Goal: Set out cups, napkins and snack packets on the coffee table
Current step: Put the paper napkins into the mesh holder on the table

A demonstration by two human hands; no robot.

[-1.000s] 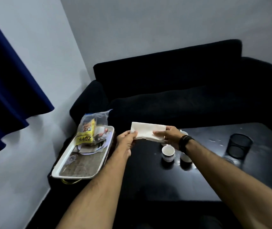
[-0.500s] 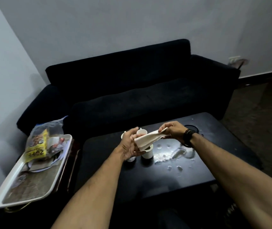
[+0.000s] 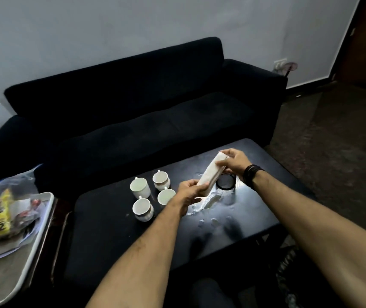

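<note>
Here, both hands are holding a folded white napkin (image 3: 211, 174) above the black table (image 3: 111, 230). The left hand (image 3: 189, 193) is pinching its near, lower end between thumb and curled fingers; the right hand (image 3: 233, 163) is gripping the far, upper end, so the napkin is slanting up to the right. A black wristband (image 3: 252, 175) is sitting on the right wrist. Four white cups (image 3: 140, 187) are standing upright in a cluster on the table, just left of the left hand. A dark round holder (image 3: 225, 183) is showing under the napkin, with wet patches glinting near it. At far left, a tray (image 3: 42, 221) is carrying a clear bag of snack packets (image 3: 2, 214). A dark sofa (image 3: 133, 107) is standing beyond the table.
</note>
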